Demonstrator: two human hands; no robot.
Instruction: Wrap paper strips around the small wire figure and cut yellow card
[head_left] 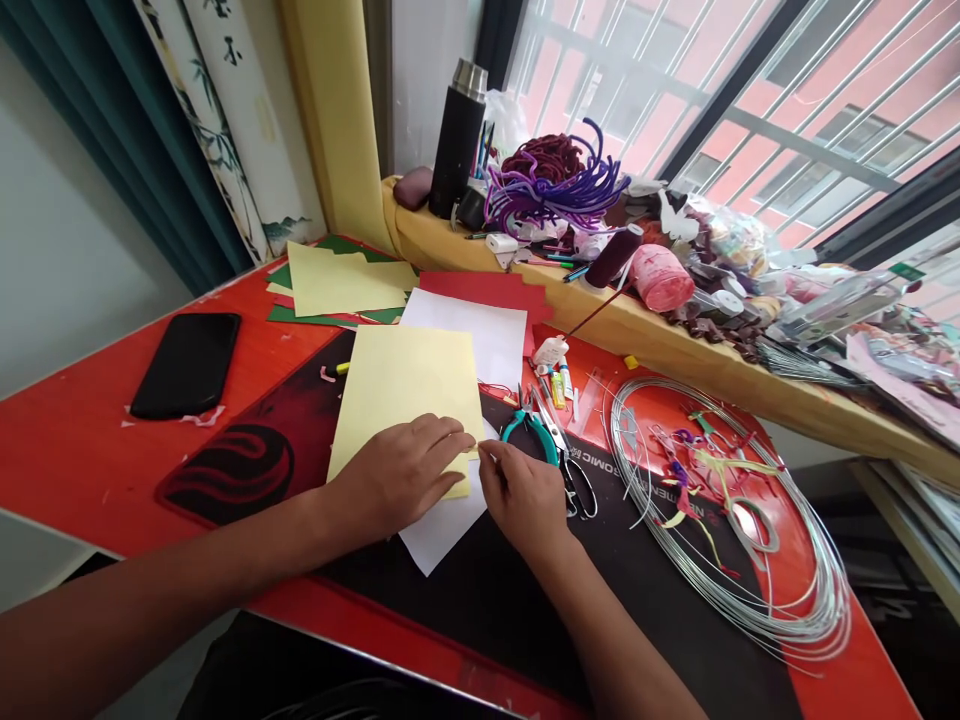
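Note:
A pale yellow sheet [409, 385] lies on the dark mat, over white paper [465, 345]. My left hand [409, 470] rests on the sheet's lower part, palm down, with its fingers apart and their tips near the sheet's right edge. Just right of that edge is my right hand [525, 495], its thumb and forefinger pinched together. What they hold, if anything, is too small to make out. Teal-handled pliers [531, 430] and scissors [574, 480] lie beside my right hand.
A coil of silver wire [814, 560] lies at the right around coloured scraps. A black phone [186, 365] is at the left. Behind, the cluttered sill holds a black flask [457, 140] and purple pipe cleaners [555, 195]. Red card [487, 290] sits by the sill.

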